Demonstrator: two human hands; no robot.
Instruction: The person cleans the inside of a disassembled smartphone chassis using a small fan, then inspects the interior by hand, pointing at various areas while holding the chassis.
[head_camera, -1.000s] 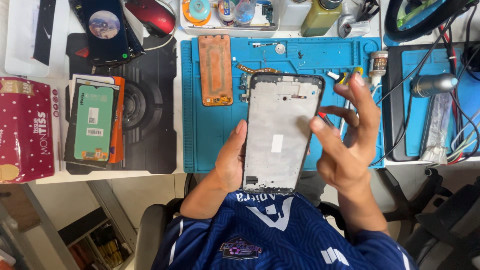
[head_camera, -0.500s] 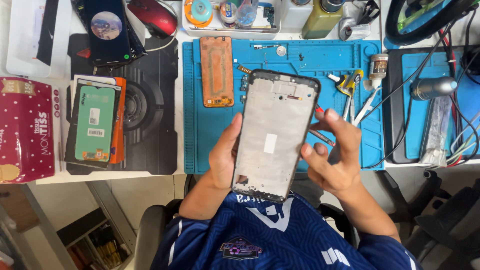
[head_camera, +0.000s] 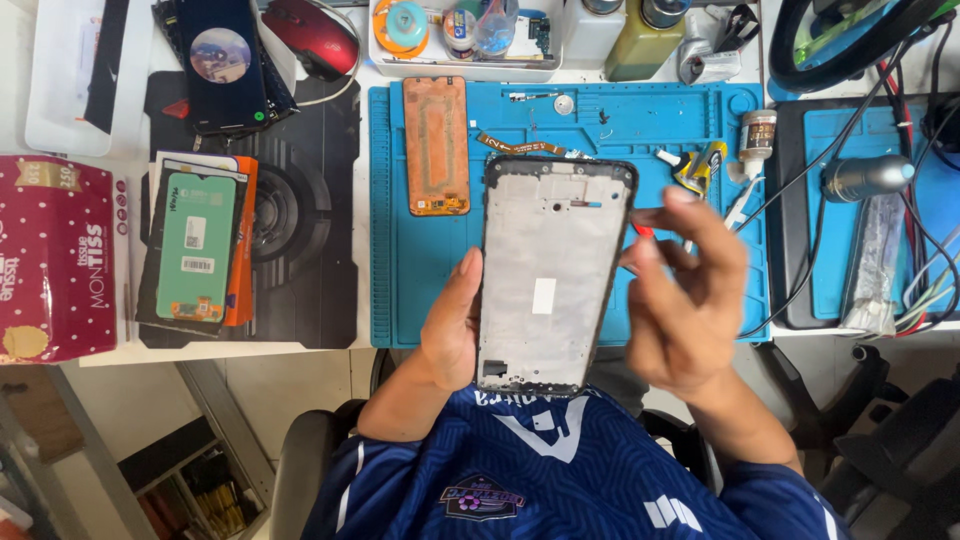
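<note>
My left hand (head_camera: 452, 330) holds a bare grey phone frame (head_camera: 551, 270) with a black rim, gripping its left edge and lifting it above the blue work mat (head_camera: 400, 280). The frame is upright, its inner side facing me. My right hand (head_camera: 685, 290) hovers just right of the frame, blurred, fingers loosely curled and apart, holding nothing that I can see. An orange-backed phone screen panel (head_camera: 436, 145) lies on the mat to the upper left of the frame.
A green-backed screen on an orange box (head_camera: 197, 247) lies on the black mat at left, beside a red tissue box (head_camera: 55, 260). A dark phone (head_camera: 222, 60), red mouse (head_camera: 312, 35), parts tray (head_camera: 455, 30), bottles (head_camera: 645, 30), glue tube (head_camera: 756, 130) and yellow-handled cutters (head_camera: 695, 170) line the back.
The phone frame has turned from tilted to nearly upright. My right hand has drawn off the frame's right edge and now hovers beside it.
</note>
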